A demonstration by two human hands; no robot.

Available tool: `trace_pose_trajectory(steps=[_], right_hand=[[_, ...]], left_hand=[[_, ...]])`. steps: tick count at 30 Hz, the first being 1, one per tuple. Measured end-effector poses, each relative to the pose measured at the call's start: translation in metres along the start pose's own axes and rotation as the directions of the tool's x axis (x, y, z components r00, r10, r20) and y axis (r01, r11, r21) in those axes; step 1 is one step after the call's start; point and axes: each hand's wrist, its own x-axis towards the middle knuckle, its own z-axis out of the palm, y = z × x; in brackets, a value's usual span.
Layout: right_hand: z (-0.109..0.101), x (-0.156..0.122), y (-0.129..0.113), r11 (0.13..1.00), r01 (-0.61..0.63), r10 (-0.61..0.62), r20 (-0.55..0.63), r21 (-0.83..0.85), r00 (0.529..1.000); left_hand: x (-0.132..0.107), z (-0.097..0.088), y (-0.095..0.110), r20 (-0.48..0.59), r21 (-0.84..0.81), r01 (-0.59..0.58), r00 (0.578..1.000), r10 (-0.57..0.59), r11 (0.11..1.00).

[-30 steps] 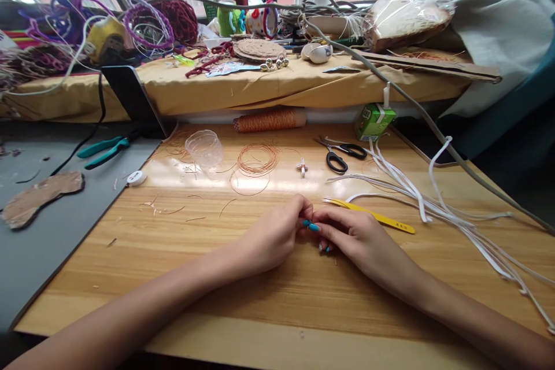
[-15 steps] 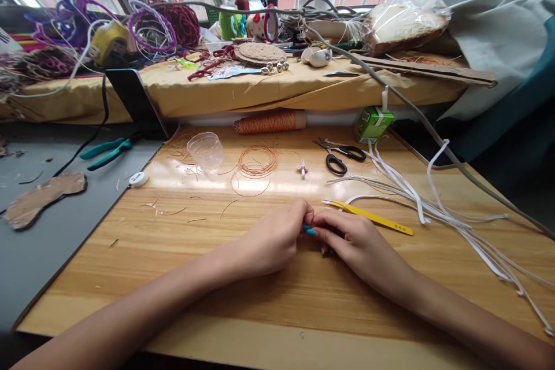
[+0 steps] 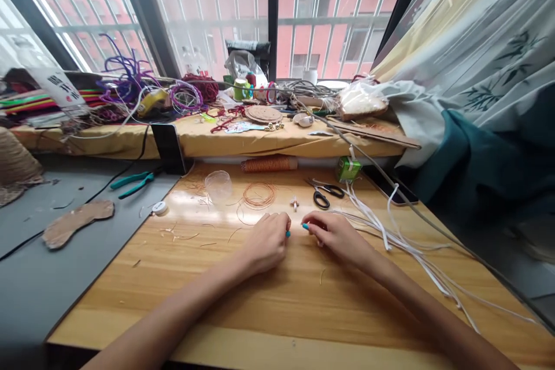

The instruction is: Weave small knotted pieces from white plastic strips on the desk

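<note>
My left hand [image 3: 267, 241] is closed above the wooden table, thumb pressed to curled fingers. A small gap to its right separates it from my right hand [image 3: 340, 237], whose thumb and fingertips are drawn together in a pinch. Both have teal nails; anything between the fingers is too small or hidden to make out. Just beyond them lies a small white-and-brown knotted piece [image 3: 295, 203]. Behind my left hand is a coil of thin orange cord [image 3: 259, 195]. Black-handled scissors [image 3: 321, 200] rest beyond my right hand, and a short thin strand [image 3: 322, 276] lies nearer me.
White flat cords [image 3: 407, 245] spread over the right side by a green box [image 3: 348, 169]. A clear plastic cup [image 3: 218, 186] and an orange spool [image 3: 269, 163] stand at the back. Teal-handled pliers [image 3: 132, 184] lie left. A crowded shelf [image 3: 243, 144] borders the table.
My hands, touching at the fingertips before, are now apart. The view has tilted up, showing more window. The yellow tweezers beside my right hand no longer show.
</note>
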Motion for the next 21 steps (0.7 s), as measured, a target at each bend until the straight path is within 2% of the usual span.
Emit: trace_pose_trajectory(steps=[2, 5, 9, 13, 15, 18, 21], right_hand=[[-0.001, 0.015, 0.003, 0.999, -0.04, 0.038, -0.057, -0.03, 0.998], [0.003, 0.038, 0.006, 0.976, -0.091, 0.061, -0.155, -0.198, 0.986], [0.009, 0.05, 0.004, 0.915, -0.218, 0.16, -0.191, -0.339, 0.968], [0.013, 0.04, 0.006, 0.93, -0.145, 0.062, -0.245, -0.337, 0.968], [0.015, 0.034, 0.009, 0.957, -0.074, 0.001, -0.251, -0.282, 0.968], [0.018, 0.029, 0.014, 0.983, 0.023, -0.07, -0.254, -0.183, 0.965], [0.018, 0.029, 0.017, 0.996, 0.056, -0.072, -0.3, -0.063, 0.951]], left_hand=[[0.006, 0.0, -0.005, -0.039, 0.011, 0.036, 0.999, -0.036, 0.999], [0.016, 0.001, -0.013, -0.094, 0.031, 0.098, 0.991, -0.095, 0.995], [0.024, 0.001, -0.02, -0.142, 0.024, 0.147, 0.98, -0.142, 0.989], [0.032, 0.003, -0.023, -0.189, -0.167, 0.192, 0.956, -0.222, 0.967], [0.037, 0.006, -0.022, -0.197, -0.278, 0.13, 0.962, -0.188, 0.952], [0.042, 0.011, -0.018, -0.201, -0.349, 0.003, 0.977, -0.078, 0.937], [0.042, 0.01, -0.014, -0.275, -0.408, -0.018, 0.956, -0.104, 0.913]])
